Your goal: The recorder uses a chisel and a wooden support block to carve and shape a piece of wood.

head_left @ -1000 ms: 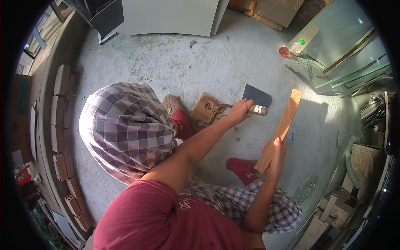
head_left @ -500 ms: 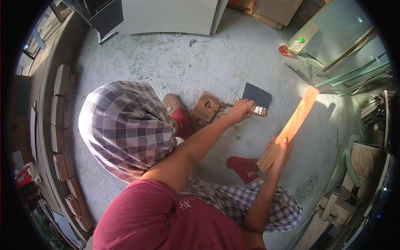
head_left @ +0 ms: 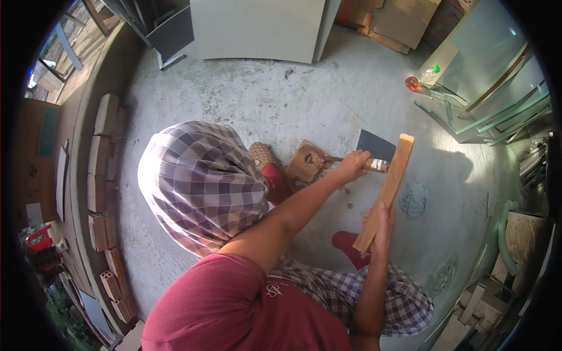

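Observation:
My left hand is closed around the handle of a chisel, which has white tape near its butt end. The chisel's dark blade lies toward a hole cut in a brown wooden block on the floor beside my left foot. In my right hand is a flat wooden bar, gripped near its lower end and slanting up and away. The bar's side appears right at the chisel's butt; whether they touch I cannot tell. A dark grey flat piece lies just beyond the chisel.
Wood chips lie near the block. My shoe is close to its left. Glass panes and a bottle with a green cap stand at the far right. Bricks line the left wall; a pale panel stands ahead.
My right hand has swung the wooden bar leftward, from apart to right by the chisel's butt. My left hand keeps its hold on the chisel. The whole view has shifted slightly.

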A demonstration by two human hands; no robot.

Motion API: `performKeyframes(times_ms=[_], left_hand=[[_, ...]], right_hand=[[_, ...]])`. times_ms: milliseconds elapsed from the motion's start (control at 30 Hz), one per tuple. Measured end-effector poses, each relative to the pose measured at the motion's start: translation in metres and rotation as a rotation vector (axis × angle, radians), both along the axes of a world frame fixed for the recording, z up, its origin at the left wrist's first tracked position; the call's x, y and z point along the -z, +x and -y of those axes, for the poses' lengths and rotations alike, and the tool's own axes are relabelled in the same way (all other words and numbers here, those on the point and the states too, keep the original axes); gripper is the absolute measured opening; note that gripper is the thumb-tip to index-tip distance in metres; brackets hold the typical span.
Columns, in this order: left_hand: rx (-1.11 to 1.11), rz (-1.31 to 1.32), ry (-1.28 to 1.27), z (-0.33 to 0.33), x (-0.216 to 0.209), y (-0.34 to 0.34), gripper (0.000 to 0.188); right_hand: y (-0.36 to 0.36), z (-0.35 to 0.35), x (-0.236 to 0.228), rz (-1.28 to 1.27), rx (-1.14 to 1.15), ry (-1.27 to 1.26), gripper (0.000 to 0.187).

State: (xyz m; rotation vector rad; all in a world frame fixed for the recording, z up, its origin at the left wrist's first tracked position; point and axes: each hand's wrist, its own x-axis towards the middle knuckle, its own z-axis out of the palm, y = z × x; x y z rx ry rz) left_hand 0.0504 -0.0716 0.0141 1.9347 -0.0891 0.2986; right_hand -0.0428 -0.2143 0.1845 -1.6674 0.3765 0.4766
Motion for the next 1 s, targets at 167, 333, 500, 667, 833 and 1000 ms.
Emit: performKeyframes(times_ms=[167,333,500,667,833,1000], left_hand=[[-0.003,0.011,-0.029,0.002,-0.007,-0.002,0.032],[0.017,-0.05,-0.008,-0.006,-0.016,-0.006,0.028],[0.005,-0.017,-0.018,-0.006,-0.018,-0.007,0.025],[0.035,-0.06,-0.023,-0.01,-0.023,-0.008,0.026],[0.038,-0.064,-0.03,-0.012,-0.025,-0.009,0.028],[0.049,-0.073,-0.03,-0.014,-0.024,-0.01,0.032]], right_hand=[[0.0,0.002,-0.005,0.017,-0.038,-0.022,0.065],[-0.005,-0.006,-0.006,0.007,-0.026,-0.038,0.065],[-0.008,-0.005,-0.004,0.034,-0.034,-0.071,0.057],[-0.011,-0.013,-0.013,0.05,-0.043,-0.117,0.059],[-0.012,-0.016,-0.017,0.058,-0.031,-0.115,0.062],[-0.01,-0.012,-0.011,0.012,-0.034,-0.125,0.062]])
